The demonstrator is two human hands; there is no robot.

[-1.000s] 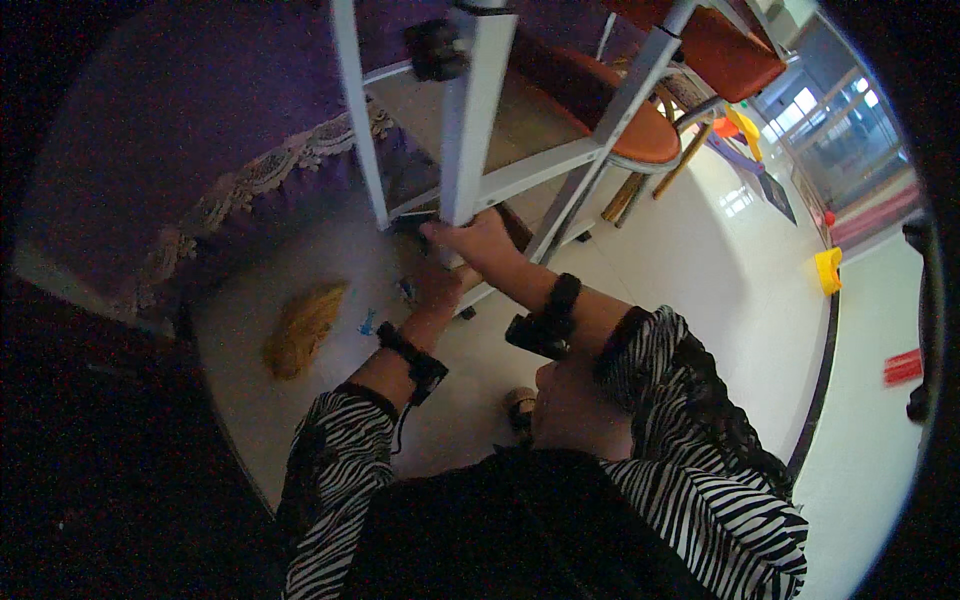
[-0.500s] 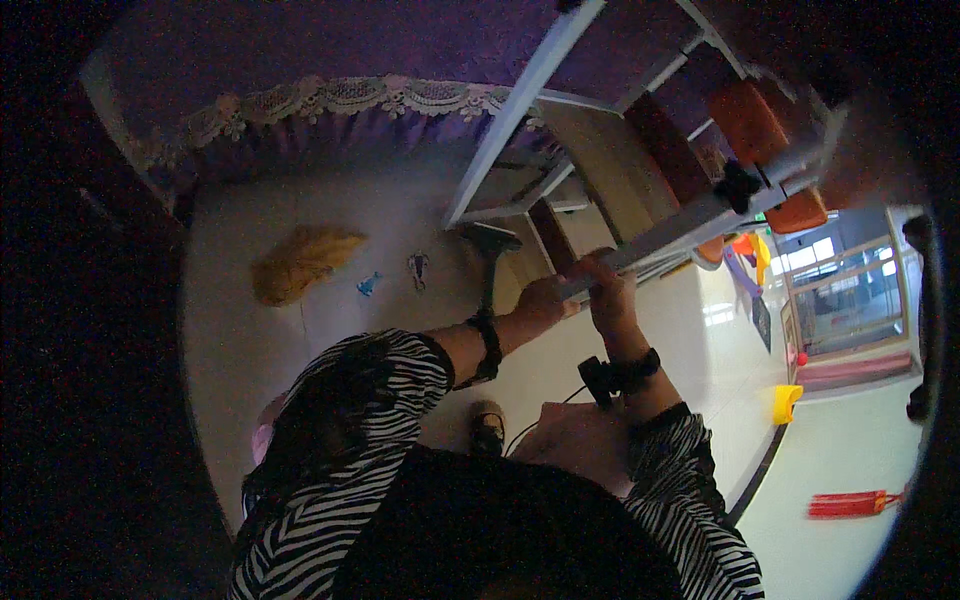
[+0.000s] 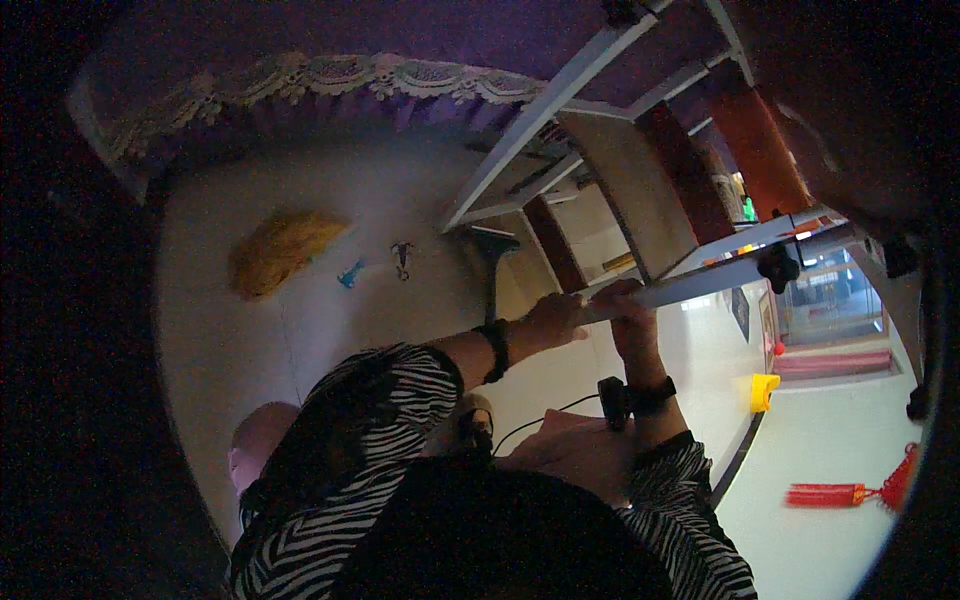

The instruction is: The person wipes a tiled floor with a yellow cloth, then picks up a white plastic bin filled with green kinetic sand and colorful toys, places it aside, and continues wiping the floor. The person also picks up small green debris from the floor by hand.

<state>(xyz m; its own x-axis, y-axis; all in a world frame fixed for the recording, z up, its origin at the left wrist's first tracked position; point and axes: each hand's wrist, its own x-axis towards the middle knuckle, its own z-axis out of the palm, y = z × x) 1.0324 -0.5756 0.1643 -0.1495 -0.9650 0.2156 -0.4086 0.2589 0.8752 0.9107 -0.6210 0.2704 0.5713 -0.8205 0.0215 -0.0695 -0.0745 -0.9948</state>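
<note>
Both hands grip the near end of a long pale bar, close together. My left hand is wrapped round the very end, and my right hand closes over it just beyond. A black star-shaped knob sits farther along the bar, toward the right. Behind it stands a white frame with brown and reddish-brown panels; whether the bar is joined to this frame I cannot tell. Below the frame's near corner is a dark T-shaped thing, close to my left hand.
On the floor at left lie a crumpled mustard-coloured cloth, a small blue object and a small dark-and-white one. Purple fabric with lace trim hangs behind. Farther right are a yellow object and a red tassel.
The bar's far end has swung lower in the picture, so it lies flatter. Both hands keep their hold and have shifted slightly right and down. The whole view has also moved a little.
</note>
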